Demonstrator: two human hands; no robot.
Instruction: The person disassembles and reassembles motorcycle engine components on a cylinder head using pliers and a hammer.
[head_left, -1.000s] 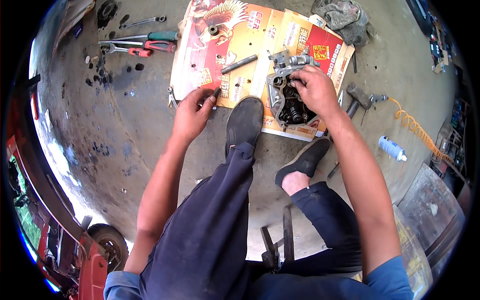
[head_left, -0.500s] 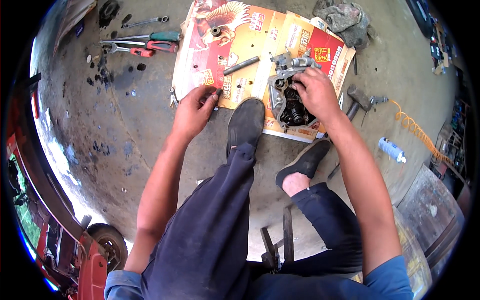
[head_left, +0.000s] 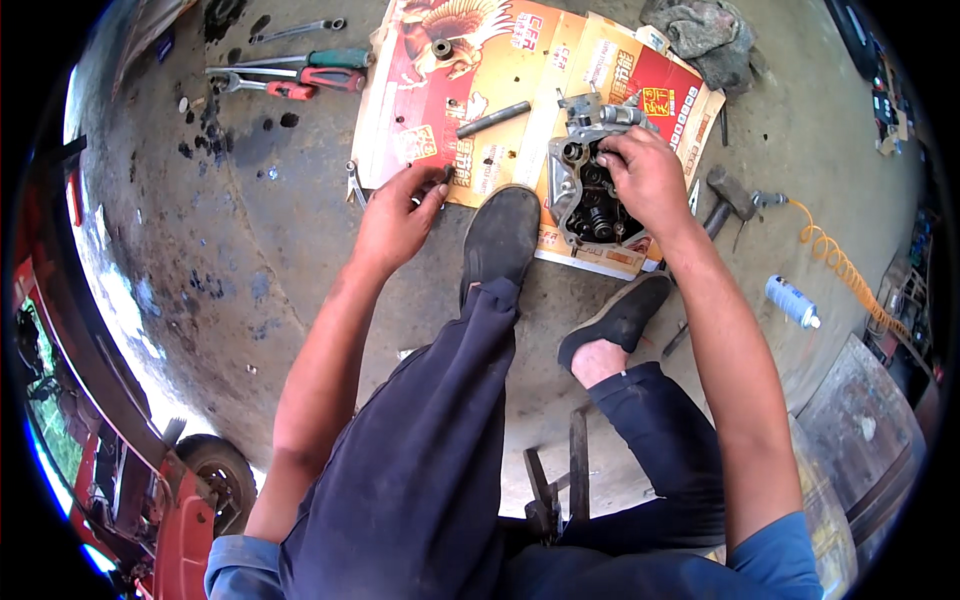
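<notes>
While the engine part (head_left: 597, 212) sits at one o'clock on cardboard (head_left: 535, 70), likely sparing it floor grime, my right hand (head_left: 648, 180) has narrowed fingers over it, hold unclear to me; at eleven, my left hand (head_left: 402, 215) pinches a dark piece (head_left: 448, 175).

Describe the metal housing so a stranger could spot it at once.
Find the red-and-yellow cardboard on the floor. On its right half, at the right hand, sits the metal housing. Unlike the plain rod to its left, it is open, with dark parts inside.

right hand (head_left: 647, 178) — slightly farther than before — from the metal housing's (head_left: 563, 188) upper edge
</notes>
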